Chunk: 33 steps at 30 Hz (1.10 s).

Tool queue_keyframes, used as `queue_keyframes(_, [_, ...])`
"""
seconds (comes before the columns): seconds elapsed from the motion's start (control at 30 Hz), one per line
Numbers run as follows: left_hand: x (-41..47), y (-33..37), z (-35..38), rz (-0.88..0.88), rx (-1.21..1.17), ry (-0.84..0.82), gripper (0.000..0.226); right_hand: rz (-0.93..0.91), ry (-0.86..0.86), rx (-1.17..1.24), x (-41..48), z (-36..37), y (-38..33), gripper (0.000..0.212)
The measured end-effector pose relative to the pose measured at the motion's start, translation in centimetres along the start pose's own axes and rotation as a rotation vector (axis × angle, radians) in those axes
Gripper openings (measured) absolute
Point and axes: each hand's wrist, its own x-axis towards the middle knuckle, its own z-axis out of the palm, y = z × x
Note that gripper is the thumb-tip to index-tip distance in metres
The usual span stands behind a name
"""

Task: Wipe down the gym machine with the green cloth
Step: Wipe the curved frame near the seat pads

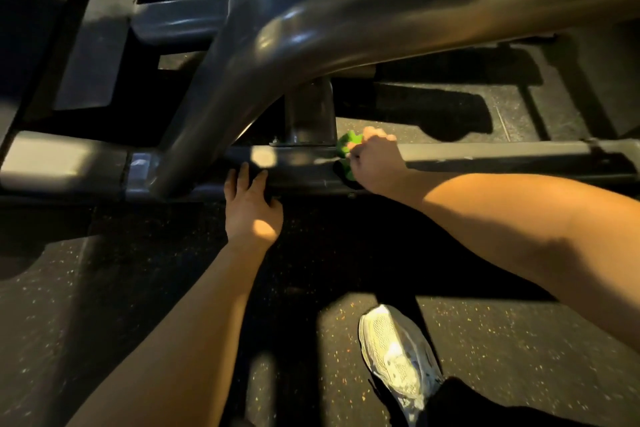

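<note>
So right hand [375, 161] is bunched around the cloth [348, 144], pressing it onto the low bar [485, 156] of the machine [311, 28], just right of the short post [310, 114] standing on that bar. Bits of green poke out above and below the fingers. Left hand [251, 208] sits further left on the same bar, fingers fairly straight and spread, holding nothing. Hands are apart. White shoe [394, 354] is planted on the speckled floor [502, 340] under the right arm.

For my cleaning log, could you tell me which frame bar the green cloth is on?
The low horizontal bar, under the green cloth; the curved tube and short post rise above it.
</note>
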Motion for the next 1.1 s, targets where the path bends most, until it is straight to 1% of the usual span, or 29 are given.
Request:
queue_keyframes(0.07, [-0.1,-0.1,0.0,0.003,-0.024,-0.013,0.064,0.061,0.006,-0.060,-0.2,-0.1,0.6,0.038])
queue_keyframes(0.13, [-0.2,-0.3,0.1,0.016,-0.037,-0.022,0.066,0.069,0.015,-0.049,-0.3,0.0,-2.0,0.034])
queue_keyframes(0.17, [-0.3,-0.4,0.1,0.023,-0.038,-0.027,0.067,0.043,0.021,-0.005,-0.3,0.1,-3.9,0.033])
queue_keyframes(0.23, [-0.4,-0.6,-0.1,0.032,-0.038,-0.031,0.068,-0.083,0.062,0.082,-0.6,0.6,-7.7,0.034])
queue_keyframes(0.3, [-0.4,-0.6,-0.2,0.027,-0.022,-0.036,0.068,-0.197,0.068,0.099,-0.8,0.9,-9.7,0.035])
queue_keyframes(0.37, [-0.4,-0.6,-0.2,0.024,-0.017,-0.049,0.068,-0.277,0.056,0.077,-1.2,0.7,-8.9,0.039])
queue_keyframes(0.43, [-0.5,-0.5,-0.1,0.018,-0.043,-0.050,0.067,-0.350,0.036,0.026,-2.5,1.1,-6.3,0.044])
queue_keyframes(0.53, [-0.6,-0.1,-0.2,0.007,-0.054,-0.065,0.066,-0.323,-0.008,0.029,-5.6,1.8,-1.0,0.047])
queue_keyframes(0.6, [-0.7,0.0,-0.2,0.001,-0.056,-0.066,0.067,-0.289,0.003,-0.029,-7.1,2.5,0.0,0.046])
queue_keyframes(0.7, [-0.9,-0.1,-0.2,0.015,-0.058,-0.070,0.068,-0.307,0.030,-0.022,-6.3,3.1,-3.2,0.049])
queue_keyframes(0.8, [-0.9,-0.2,0.0,0.019,-0.036,-0.054,0.069,-0.310,0.074,0.063,-3.5,2.7,-7.8,0.048])
queue_keyframes(0.87, [-0.8,-0.2,0.1,0.016,-0.023,-0.058,0.069,-0.318,0.088,0.060,-2.7,2.3,-8.3,0.046])
queue_keyframes(0.93, [-1.0,0.0,0.1,0.010,-0.029,-0.076,0.069,-0.407,0.092,-0.045,-3.8,2.6,-5.6,0.051])
queue_keyframes(0.97, [-1.1,0.0,0.0,0.012,-0.032,-0.081,0.070,-0.439,0.058,-0.089,-4.6,3.0,-3.6,0.054])
queue_keyframes(1.03, [-1.1,0.0,-0.1,0.017,-0.042,-0.087,0.069,-0.430,0.018,-0.104,-6.3,4.0,0.3,0.058])
queue_keyframes(1.1, [-1.0,-0.1,-0.1,0.020,-0.052,-0.085,0.069,-0.382,0.026,-0.069,-7.4,4.7,1.5,0.058])
